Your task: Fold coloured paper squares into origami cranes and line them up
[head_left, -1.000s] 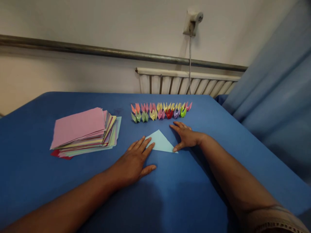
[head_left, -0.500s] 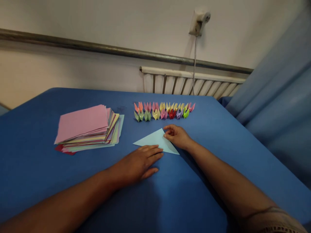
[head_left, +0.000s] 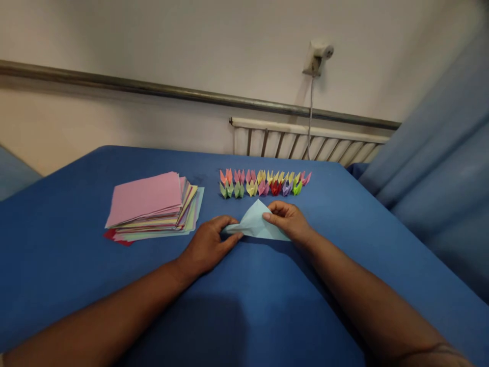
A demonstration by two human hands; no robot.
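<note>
Left hand [head_left: 209, 243] and right hand [head_left: 289, 220] pinching folded pale-blue paper [head_left: 255, 225], origami cranes [head_left: 276, 188] in rows behind, coloured-paper stack [head_left: 148, 199], blue surface [head_left: 72, 239]

Dim light falls on an off-white wall [head_left: 171, 41] crossed by a dull grey metal rail [head_left: 153, 88]. A thin grey cord [head_left: 310, 99] drops from a pale wall socket [head_left: 313, 58] past a white slatted frame [head_left: 282, 126]; a blue fabric curtain [head_left: 439, 148] hangs right of the blue-topped table [head_left: 362, 219].
</note>
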